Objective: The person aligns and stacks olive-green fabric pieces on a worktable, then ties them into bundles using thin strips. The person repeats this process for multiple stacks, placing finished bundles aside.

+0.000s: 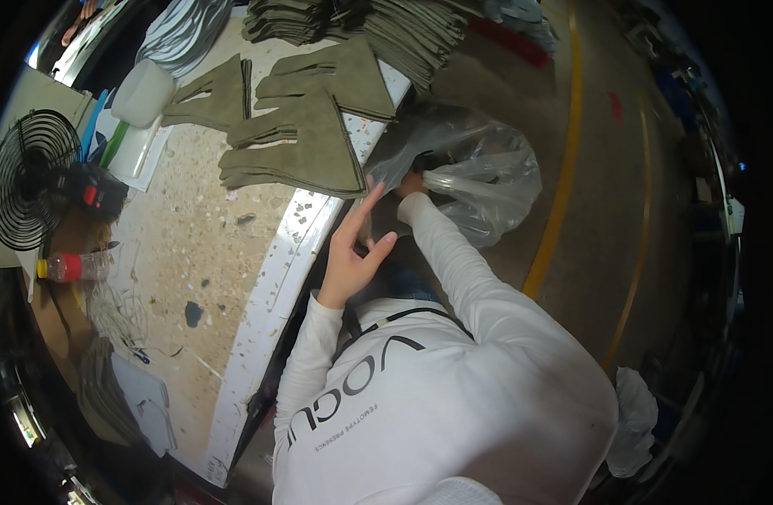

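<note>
A large clear plastic bag [500, 164] hangs beside the table's right edge, its mouth spread toward me. My right hand [410, 183] reaches into it; the fingers are hidden by the plastic and shadow. At the near side of the bag's mouth, my left hand [350, 263] is raised with fingers stretched and thumb apart, nothing visible in it. Whether its fingertips touch the plastic I cannot tell. Just beyond that hand, a stack of olive-green cut fabric pieces [307, 147] lies at the table edge, with another olive stack [336, 76] behind it.
On the worn table [210, 252] are small scraps. A black fan [35, 177], a bottle with a yellow cap [75, 267] and a white plastic container [142, 91] stand at the left. More olive piles [403, 38] sit at the back. A yellow floor line [563, 194] runs along the right.
</note>
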### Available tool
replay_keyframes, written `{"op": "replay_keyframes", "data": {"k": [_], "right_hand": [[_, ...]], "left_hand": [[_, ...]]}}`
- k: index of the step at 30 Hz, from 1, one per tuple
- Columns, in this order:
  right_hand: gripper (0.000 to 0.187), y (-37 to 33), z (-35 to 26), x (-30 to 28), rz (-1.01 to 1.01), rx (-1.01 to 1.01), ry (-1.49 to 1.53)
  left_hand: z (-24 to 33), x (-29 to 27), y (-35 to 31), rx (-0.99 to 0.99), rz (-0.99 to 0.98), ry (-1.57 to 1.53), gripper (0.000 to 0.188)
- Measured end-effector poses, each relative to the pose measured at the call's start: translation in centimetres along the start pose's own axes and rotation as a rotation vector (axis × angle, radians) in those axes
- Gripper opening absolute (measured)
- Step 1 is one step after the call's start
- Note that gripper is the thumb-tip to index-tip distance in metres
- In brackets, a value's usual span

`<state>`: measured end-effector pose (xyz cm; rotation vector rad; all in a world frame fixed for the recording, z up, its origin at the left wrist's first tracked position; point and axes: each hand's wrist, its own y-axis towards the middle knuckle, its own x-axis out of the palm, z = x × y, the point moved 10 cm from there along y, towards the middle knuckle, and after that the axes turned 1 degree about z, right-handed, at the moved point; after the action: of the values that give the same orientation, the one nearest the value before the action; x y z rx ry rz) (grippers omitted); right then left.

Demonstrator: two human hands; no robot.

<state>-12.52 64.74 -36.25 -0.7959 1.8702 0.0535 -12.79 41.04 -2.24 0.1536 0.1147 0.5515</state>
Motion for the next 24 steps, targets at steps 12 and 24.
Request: {"op": "replay_keyframes", "data": {"k": [12,24], "right_hand": [[0.119,-3.2,-2.9,5.0,0.001,-0.051,-0.209],[0.088,-14.6,-1.6,-23.5,-0.418,-0.004,1.1]], "left_hand": [[2.8,-1.0,0.6,0.028,-0.008,-0.068,0.069],[0.6,-0.6,0.8,-0.072,0.017,-0.033,0.042]]}}
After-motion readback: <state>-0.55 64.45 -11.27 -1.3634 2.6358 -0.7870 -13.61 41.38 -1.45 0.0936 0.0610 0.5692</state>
